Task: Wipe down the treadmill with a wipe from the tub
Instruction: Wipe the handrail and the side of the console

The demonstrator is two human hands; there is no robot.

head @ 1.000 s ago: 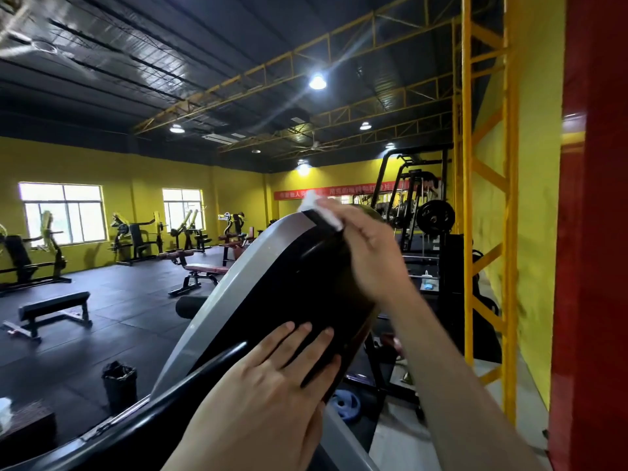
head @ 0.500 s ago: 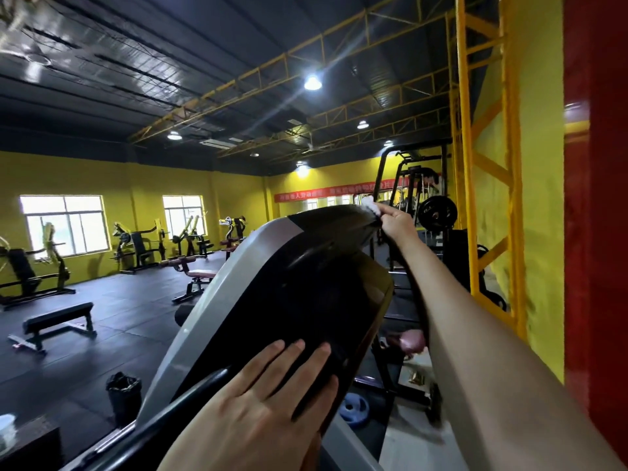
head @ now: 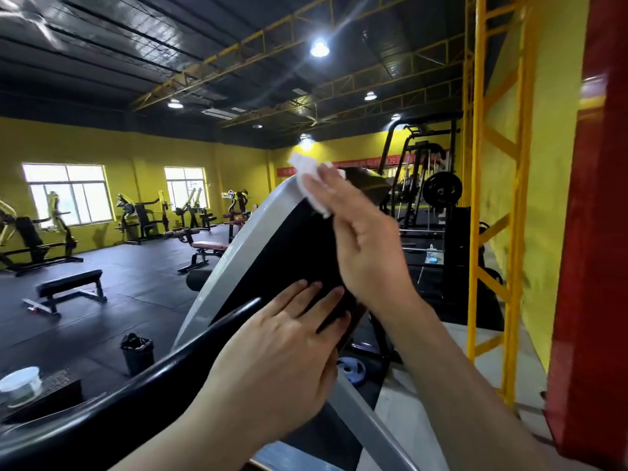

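Right hand [head: 360, 232] with wipe [head: 311, 185] drawn back to console's [head: 282, 253] upper-left edge

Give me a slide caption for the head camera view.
Right hand wipes treadmill console with a wipe; left hand steadies it.

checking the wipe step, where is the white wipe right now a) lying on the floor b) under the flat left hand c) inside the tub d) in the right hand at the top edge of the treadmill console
d: the right hand holds the white wipe against the top edge of the treadmill console, while the left hand lies flat lower on the panel with no wipe.
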